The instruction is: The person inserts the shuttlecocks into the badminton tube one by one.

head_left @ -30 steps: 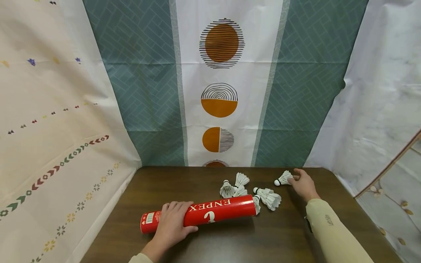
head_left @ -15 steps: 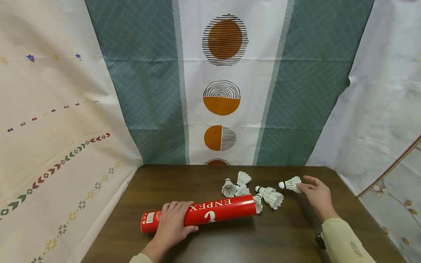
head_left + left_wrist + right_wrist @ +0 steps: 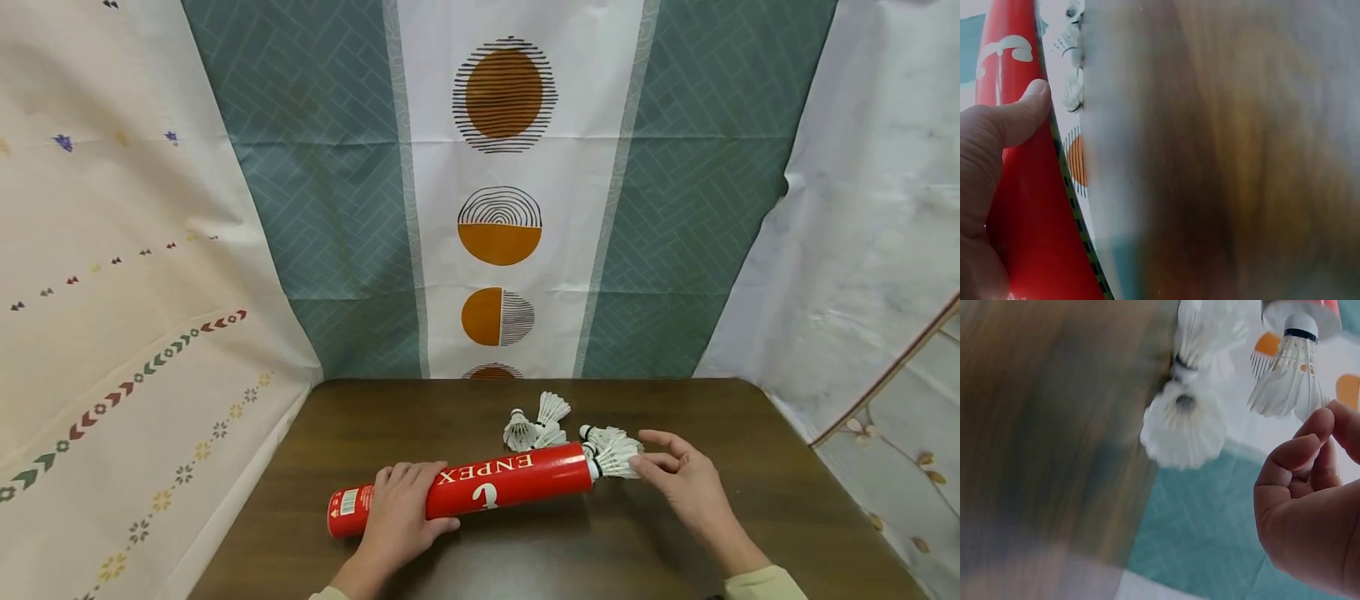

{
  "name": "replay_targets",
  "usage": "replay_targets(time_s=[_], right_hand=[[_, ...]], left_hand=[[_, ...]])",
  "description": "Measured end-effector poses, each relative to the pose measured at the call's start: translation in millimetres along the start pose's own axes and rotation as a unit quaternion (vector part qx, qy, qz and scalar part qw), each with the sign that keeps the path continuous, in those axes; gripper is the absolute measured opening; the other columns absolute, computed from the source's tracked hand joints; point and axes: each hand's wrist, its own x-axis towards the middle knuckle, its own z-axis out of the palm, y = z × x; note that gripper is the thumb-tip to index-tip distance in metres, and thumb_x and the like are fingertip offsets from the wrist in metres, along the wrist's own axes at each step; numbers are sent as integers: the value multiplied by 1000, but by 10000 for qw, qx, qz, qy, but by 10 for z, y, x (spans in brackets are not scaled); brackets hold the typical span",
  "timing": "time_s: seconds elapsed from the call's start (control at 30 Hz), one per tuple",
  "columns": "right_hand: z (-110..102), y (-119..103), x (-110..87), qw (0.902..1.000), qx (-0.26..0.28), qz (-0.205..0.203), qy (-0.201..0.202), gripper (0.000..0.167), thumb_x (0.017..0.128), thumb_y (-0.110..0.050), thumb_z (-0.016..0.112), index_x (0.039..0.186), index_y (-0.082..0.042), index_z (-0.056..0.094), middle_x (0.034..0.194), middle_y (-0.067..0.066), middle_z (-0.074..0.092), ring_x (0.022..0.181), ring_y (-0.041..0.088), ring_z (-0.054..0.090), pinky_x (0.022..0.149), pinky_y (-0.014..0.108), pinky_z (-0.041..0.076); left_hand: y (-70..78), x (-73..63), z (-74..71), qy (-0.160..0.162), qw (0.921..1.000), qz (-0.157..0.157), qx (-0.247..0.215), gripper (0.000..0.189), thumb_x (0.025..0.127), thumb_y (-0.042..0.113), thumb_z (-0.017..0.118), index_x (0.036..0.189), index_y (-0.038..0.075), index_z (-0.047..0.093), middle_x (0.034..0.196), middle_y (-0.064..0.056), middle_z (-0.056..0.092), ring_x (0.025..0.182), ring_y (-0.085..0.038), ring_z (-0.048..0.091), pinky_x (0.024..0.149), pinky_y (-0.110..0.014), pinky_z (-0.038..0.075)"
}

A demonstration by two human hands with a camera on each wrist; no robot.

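My left hand (image 3: 401, 510) grips a red shuttlecock tube (image 3: 517, 482) lettered ENPEX, fingers over its top and thumb along the near side. The tube's mouth faces right. My right hand (image 3: 686, 487) pinches a white shuttlecock (image 3: 1286, 378) by its feather rim between thumb and index finger. That shuttlecock's cork end is at the tube's mouth; how far it is inside cannot be told. In the left wrist view the thumb (image 3: 1022, 115) presses on the tube. Just behind the pinched shuttlecock lie other shuttlecocks (image 3: 1184, 428), partly hidden in the head view.
More shuttlecocks (image 3: 520, 431) lie in a cluster behind the tube on the dark wooden table (image 3: 420, 421). A patterned curtain (image 3: 345, 250) hangs at the table's back edge, with light cloths on the left and right sides.
My right hand has carried the shuttlecock from the right rear of the table leftward and nearer, up to the tube's mouth. The left hand keeps its grip, and the tube has barely shifted.
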Motion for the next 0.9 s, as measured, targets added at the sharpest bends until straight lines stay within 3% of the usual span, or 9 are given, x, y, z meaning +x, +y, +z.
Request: replay_targets(time_s=[0.4,0.67,0.9], right_hand=[[425,-54,-36,9960,853,128,-212,62,96,-22,82,150,-8,56,113,12,82,88,10,73,82,26,61],[532,-89,-44,9925,1161,139,-352,60,97,-16,80,151,-6,54,120,17,80,90,12,75,82,29,61],[587,-113,-79,9896,1348,-57,-494,65,94,-11,82,152,-4,52,115,15,81,92,11,73,83,24,61]], left_hand=[[71,-29,15,-1,9999,-126,82,87,66,52,100,140,22,64,130,1,74,115,-24,61,100,-55,44],[109,-10,20,114,9998,-134,57,89,65,51,101,140,22,63,130,0,74,116,-25,60,102,-55,44],[97,-36,-5,-20,9997,-240,-8,90,65,52,101,141,23,63,131,0,74,117,-25,60,103,-56,44]])
